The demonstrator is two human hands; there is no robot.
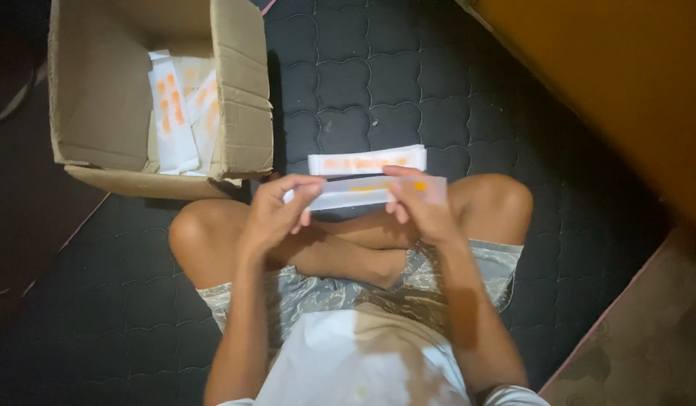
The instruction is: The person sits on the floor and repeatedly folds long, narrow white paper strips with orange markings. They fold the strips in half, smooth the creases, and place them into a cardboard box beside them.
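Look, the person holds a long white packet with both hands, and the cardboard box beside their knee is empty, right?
Not quite. Both hands, left and right, do hold the long white packet, but the cardboard box isn't empty: the head view shows similar white packets with orange marks inside.

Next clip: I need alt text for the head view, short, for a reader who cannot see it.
A person sitting cross-legged on a dark quilted mattress holds a long clear plastic sleeve with orange marks between the left hand and right hand. A stack of similar white strips lies just beyond it, and an open cardboard box at upper left holds more.
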